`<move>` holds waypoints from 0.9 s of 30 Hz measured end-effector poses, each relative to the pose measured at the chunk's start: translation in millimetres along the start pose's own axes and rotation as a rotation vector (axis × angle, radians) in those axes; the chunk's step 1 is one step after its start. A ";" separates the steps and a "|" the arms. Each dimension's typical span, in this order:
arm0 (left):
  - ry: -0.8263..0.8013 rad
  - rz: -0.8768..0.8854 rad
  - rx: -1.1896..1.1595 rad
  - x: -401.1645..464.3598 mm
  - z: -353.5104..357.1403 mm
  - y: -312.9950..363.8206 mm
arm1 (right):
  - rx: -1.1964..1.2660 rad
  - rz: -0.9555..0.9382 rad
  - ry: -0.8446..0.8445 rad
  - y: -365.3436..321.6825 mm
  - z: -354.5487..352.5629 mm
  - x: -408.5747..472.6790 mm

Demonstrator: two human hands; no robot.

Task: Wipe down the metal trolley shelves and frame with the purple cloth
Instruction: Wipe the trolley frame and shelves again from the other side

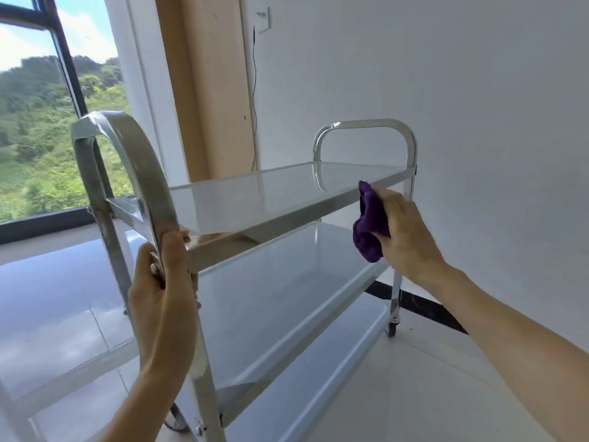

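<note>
- At the right-hand long edge of the top shelf (pixel 271 193), we find the purple cloth (pixel 369 224) bunched into a wad and pressed against the outer face of the shelf rim, near the far end of the trolley (pixel 204 352).
- We note the right hand (pixel 402 231) closed around the cloth from the outside, fingers curled into the fabric, back of the hand facing us. The forearm reaches in from the lower right, nearly straight, wrist slightly bent.
- We note the left hand (pixel 162 298) wrapped around the near upright of the frame, just below the near corner of the top shelf. Thumb lies on one side of the post, fingers on the other, in a firm closed grip on the metal. The forearm rises from the bottom edge.
- We count one cloth and two hands.
- We count three shelves on the trolley: top, middle shelf (pixel 287 282) and bottom shelf (pixel 318 384), all bare and reflective.
- We count two arched handles: the near handle (pixel 134 154) above the left hand, the far handle (pixel 366 126) at the opposite end.
- We see one caster (pixel 391 328) clearly at the far right leg; another near the bottom edge is partly hidden.
- The trolley stands on a glossy tiled floor (pixel 63 298), beside a white wall (pixel 446 90), with a window (pixel 47 122) at left.
</note>
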State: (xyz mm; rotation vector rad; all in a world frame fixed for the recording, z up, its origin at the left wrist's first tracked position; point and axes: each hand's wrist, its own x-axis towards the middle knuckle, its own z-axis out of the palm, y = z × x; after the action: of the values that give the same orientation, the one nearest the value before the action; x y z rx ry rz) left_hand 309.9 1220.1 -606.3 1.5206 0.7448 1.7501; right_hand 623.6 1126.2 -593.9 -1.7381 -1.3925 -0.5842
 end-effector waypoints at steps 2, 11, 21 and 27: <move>-0.002 -0.020 -0.039 7.2 -17.9 0.2 | -0.135 -0.134 -0.057 -11.5 9.5 15.8; -0.002 -0.042 -0.162 37.3 -79.5 -5.6 | -0.261 -0.445 -0.138 -58.9 47.8 54.7; 0.010 -0.038 -0.084 48.9 -97.9 -12.5 | -0.399 -0.552 0.080 -78.2 53.3 47.1; -0.067 -0.038 -0.028 62.0 -115.1 -18.3 | -0.387 -0.566 0.089 -87.5 45.8 34.7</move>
State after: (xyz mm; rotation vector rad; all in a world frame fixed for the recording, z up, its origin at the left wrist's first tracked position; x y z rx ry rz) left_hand 194.0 1282.8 -601.3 1.5285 0.7082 1.6664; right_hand 544.3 1188.6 -566.0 -1.5619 -1.8029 -1.2936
